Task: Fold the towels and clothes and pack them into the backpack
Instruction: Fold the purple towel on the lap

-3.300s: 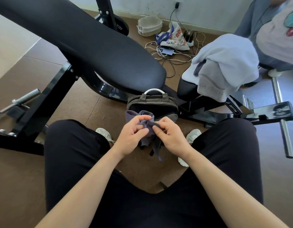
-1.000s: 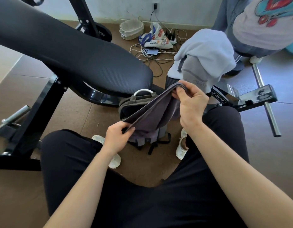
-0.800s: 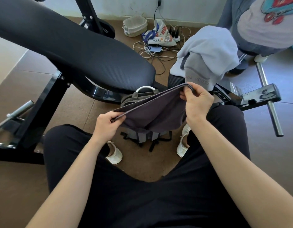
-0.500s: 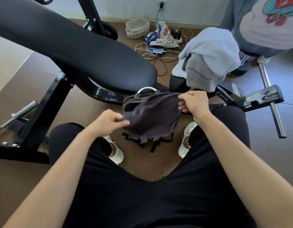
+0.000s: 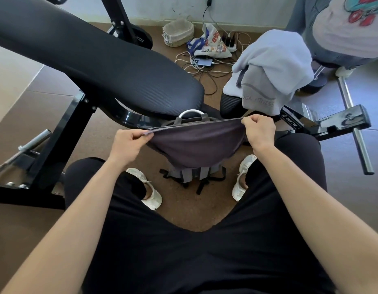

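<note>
While the dark purple-grey stretchy garment (image 5: pixel 196 149) hangs with its taut top edge running side to side, slightly higher at the right, the left hand (image 5: pixel 128 143) pinches one end and the right hand (image 5: pixel 259 130) the other; directly below, the grey fabric backpack (image 5: pixel 194 175) stands on the brown floor (image 5: pixel 194 213) between the white shoes (image 5: pixel 151 194), equally near both hands; a heaped pale grey towel (image 5: pixel 275 66) lies beyond the right hand.
</note>
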Demonstrator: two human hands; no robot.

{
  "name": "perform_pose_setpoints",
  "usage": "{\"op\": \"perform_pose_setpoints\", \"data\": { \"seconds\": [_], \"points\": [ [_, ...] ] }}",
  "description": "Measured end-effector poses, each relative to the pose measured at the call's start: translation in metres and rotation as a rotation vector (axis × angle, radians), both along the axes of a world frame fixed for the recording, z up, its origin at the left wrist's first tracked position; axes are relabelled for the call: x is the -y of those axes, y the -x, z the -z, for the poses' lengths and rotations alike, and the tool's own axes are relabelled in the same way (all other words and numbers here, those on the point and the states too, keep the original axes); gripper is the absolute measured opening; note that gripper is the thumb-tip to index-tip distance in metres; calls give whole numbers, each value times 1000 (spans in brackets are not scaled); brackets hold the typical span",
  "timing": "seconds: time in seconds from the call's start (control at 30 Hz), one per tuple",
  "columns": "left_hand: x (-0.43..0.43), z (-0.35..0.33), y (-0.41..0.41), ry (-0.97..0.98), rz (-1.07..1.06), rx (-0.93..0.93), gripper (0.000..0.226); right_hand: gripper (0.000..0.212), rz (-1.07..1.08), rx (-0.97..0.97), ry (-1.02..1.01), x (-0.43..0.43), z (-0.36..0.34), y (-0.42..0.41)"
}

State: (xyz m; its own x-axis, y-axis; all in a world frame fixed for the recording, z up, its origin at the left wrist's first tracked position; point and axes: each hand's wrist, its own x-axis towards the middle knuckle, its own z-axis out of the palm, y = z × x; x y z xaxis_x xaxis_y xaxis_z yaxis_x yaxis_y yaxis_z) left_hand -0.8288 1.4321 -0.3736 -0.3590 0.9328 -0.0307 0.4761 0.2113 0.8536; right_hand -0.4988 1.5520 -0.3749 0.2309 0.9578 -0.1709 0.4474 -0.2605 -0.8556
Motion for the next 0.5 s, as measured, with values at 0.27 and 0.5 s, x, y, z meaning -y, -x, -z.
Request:
{"op": "perform_pose_setpoints", "data": {
  "seconds": [0.27, 0.5],
  "points": [
    [-2, 0, -13, -218, -222, 618, 20, 13, -85, -213, -62, -1, -4, -1],
    [-3, 18, 5, 165, -45, 407, 36, 17, -127, -348, 35, -6, 19, -8]
  ]
}}
